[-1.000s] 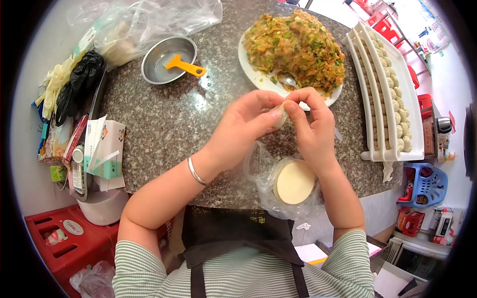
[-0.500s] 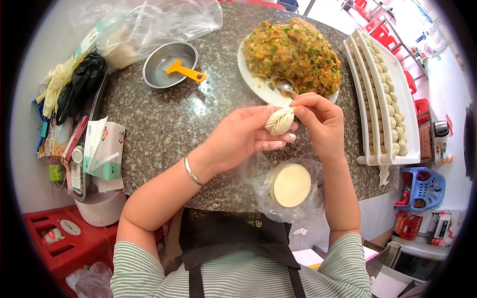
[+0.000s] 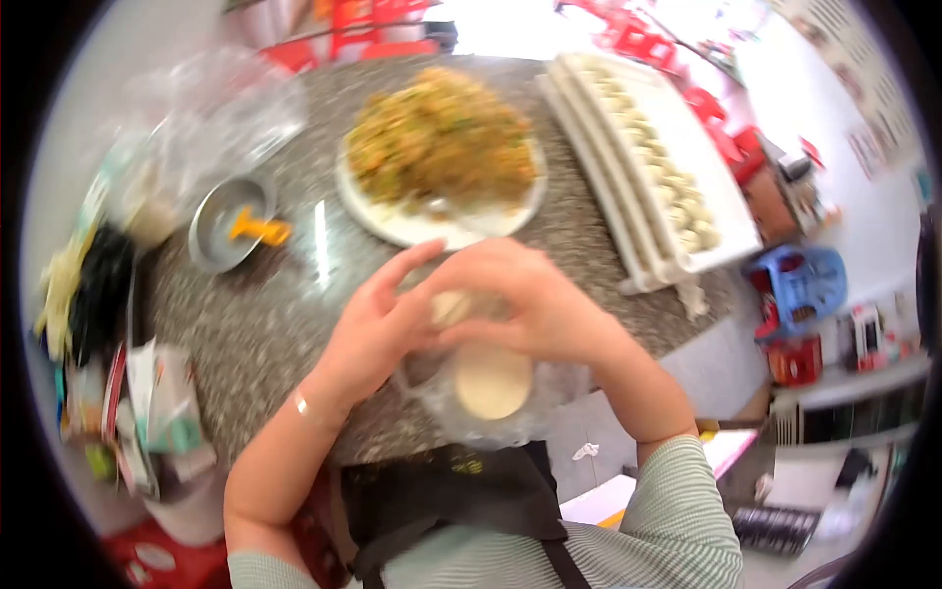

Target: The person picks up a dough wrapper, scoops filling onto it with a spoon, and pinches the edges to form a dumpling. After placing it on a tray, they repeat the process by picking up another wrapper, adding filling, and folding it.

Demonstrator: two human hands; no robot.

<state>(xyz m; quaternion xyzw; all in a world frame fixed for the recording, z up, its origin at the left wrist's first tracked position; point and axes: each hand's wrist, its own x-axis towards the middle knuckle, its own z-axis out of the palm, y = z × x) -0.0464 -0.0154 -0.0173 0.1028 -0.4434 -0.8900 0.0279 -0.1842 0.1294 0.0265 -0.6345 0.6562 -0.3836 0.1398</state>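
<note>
A pale pleated dumpling (image 3: pixel 451 308), partly hidden and blurred, sits between my two hands above the table. My left hand (image 3: pixel 385 312) closes round it from the left. From the right, my right hand (image 3: pixel 530 294) arches over it, with thumb and fingers curved about it. Just below my hands lies a stack of round dough wrappers (image 3: pixel 494 381) on a clear plastic bag (image 3: pixel 442 410). Beyond them stands a white plate (image 3: pixel 385 225) heaped with chopped orange-green filling (image 3: pixel 442 137), and a spoon (image 3: pixel 437 206) rests at the filling's near edge.
Stacked white trays (image 3: pixel 731 221) with rows of dumplings stand at the right of the speckled table (image 3: pixel 285 344). A metal bowl (image 3: pixel 211 240) with a yellow-handled scraper (image 3: pixel 259 228) is at the left. Plastic bags (image 3: pixel 231 108) and a tissue box (image 3: pixel 165 398) line the left edge.
The view has swung right, shifting the table's things leftward. My right hand has gone from pinching the dumpling's tip to curving over it, and both hands are nearer the wrappers.
</note>
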